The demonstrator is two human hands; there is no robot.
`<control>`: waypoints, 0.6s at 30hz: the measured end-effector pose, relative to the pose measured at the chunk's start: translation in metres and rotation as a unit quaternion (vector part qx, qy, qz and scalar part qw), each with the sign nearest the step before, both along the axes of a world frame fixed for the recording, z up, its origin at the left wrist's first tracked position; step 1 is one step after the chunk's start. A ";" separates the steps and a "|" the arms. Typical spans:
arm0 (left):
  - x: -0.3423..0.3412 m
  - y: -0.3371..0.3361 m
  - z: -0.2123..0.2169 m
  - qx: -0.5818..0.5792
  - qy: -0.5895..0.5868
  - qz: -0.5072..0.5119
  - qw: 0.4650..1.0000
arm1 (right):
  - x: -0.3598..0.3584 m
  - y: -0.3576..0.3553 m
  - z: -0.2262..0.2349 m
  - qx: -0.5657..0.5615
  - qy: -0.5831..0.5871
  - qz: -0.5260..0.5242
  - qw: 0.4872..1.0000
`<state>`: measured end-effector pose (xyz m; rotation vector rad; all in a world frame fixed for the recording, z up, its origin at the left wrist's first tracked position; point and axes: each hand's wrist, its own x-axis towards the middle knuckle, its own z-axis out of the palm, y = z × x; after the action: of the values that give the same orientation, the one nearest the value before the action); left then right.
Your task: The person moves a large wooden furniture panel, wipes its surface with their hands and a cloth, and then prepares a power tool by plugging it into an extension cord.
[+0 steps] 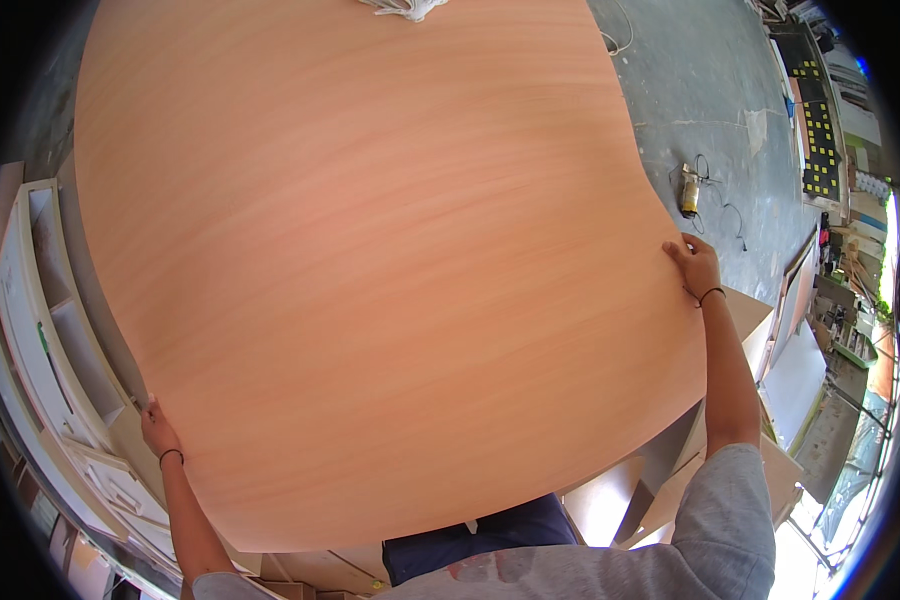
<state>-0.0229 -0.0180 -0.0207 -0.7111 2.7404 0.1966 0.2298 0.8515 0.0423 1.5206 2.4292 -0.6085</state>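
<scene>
Orange-pink wood colour is filling the space between the two hands: a big, thin sheet (400,300) is lying there and stretching far out ahead of both. The left hand (160,428) is holding the sheet's left edge, with its fingers close together; I cannot tell how they are curling underneath. The right hand (695,268) is gripping the right edge, farther ahead than the left hand, and its thumb is resting on top while the other fingers are bending at the side. The sheet's near edge is curving between the two arms, just in front of the person's dark trousers (480,540).

Just past the right hand, a small yellow thing with a dark cord (690,192) is sitting on the grey floor (670,90). Left of the left hand, pale shelves (22,280) are showing. Far ahead of both hands, a white bundle (405,8) is peeking in near the sheet's far part.

The step in hand is looking like holding the sheet steady, one hand on each side. I am guessing the next move is calling for both hands to be working together, at the same speed, because such a wide sheet is probably being floppy. I cannot tell what is holding up the far part.
</scene>
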 end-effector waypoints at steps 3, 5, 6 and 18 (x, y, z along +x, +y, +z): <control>-0.001 -0.016 -0.011 -0.003 0.028 -0.019 0.999 | 0.009 -0.009 -0.007 -0.009 0.002 -0.020 1.000; 0.002 -0.013 -0.009 0.003 0.034 -0.020 0.999 | 0.008 -0.019 -0.005 -0.007 -0.005 -0.022 1.000; 0.000 -0.023 -0.010 0.000 0.036 -0.021 0.999 | 0.002 -0.027 -0.002 -0.010 -0.011 -0.023 1.000; 0.004 -0.021 -0.013 0.004 0.050 -0.040 0.998 | 0.001 -0.021 -0.003 0.000 0.045 -0.020 0.999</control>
<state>-0.0192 -0.0393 -0.0333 -0.6024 2.8559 0.2312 0.2308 0.8310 0.0397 1.5768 2.4697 -0.6981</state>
